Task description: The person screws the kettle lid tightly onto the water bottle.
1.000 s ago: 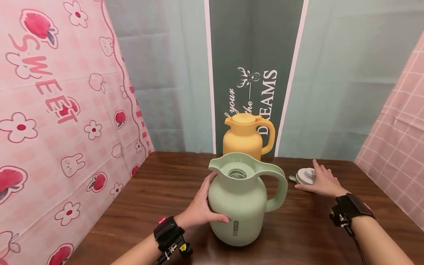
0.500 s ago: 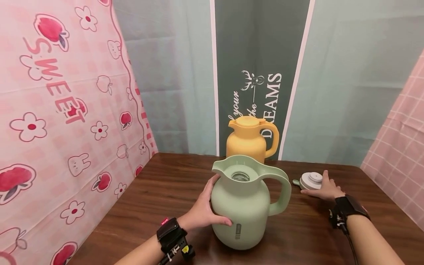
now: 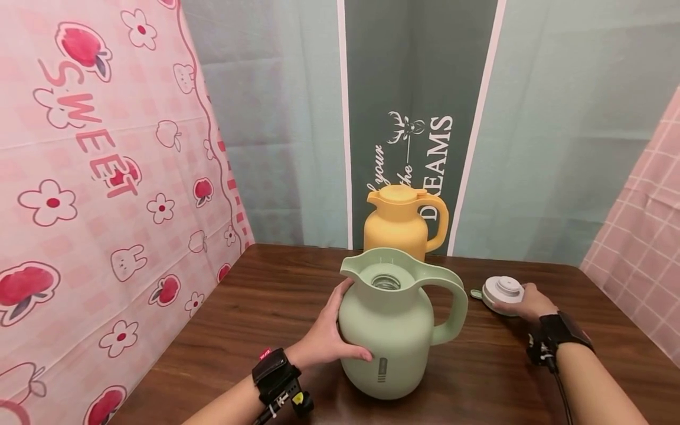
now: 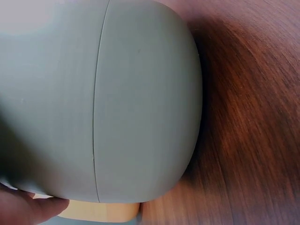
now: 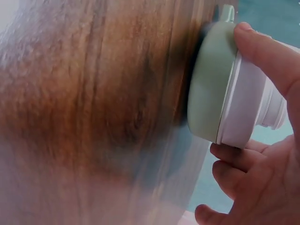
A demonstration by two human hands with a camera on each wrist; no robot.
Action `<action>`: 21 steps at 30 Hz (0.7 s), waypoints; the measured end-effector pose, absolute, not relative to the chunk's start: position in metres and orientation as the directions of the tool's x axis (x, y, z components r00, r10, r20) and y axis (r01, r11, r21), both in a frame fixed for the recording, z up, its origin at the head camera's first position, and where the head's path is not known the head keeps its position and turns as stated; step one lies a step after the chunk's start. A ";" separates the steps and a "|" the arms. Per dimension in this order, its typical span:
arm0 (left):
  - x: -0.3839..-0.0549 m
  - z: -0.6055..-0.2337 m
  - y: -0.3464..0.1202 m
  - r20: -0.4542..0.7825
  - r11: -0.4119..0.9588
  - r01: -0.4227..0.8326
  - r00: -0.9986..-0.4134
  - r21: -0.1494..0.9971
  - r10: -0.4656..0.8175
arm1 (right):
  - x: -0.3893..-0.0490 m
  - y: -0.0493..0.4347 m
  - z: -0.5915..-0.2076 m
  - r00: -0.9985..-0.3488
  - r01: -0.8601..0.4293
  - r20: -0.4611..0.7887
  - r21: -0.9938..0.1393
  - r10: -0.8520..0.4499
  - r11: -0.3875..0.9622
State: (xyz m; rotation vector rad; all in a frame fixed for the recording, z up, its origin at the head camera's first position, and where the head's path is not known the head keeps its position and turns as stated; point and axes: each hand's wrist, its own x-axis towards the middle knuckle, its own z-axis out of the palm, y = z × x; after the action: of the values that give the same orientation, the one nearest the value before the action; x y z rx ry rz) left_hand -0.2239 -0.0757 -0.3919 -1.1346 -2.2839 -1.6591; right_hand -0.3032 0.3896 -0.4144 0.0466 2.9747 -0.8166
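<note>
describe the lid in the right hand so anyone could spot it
On the brown wooden table, go right from the open green jug to the right hand. It grips a squat round lid, green underneath with a small green tab. Its white stepped top sets it apart from that jug and the yellow jug.

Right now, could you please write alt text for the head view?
A person's left hand holds a lidless pale-green thermal jug on a wood-grain table, while the right hand grips an upturned stopper lid; a yellow thermal jug stands behind.
</note>
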 end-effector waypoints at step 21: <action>-0.224 -0.393 -0.076 0.477 0.139 0.609 -0.724 0.781 0.498 | -0.290 0.382 -0.401 -0.973 -0.018 0.149 -0.811 0.177 0.585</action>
State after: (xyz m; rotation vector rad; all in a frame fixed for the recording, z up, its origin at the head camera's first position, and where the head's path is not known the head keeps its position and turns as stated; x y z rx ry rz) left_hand -0.2240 -0.0761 -0.3926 -1.1187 -2.2915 -1.6534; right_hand -0.2903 0.3818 -0.4013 0.1517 2.9845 -1.5298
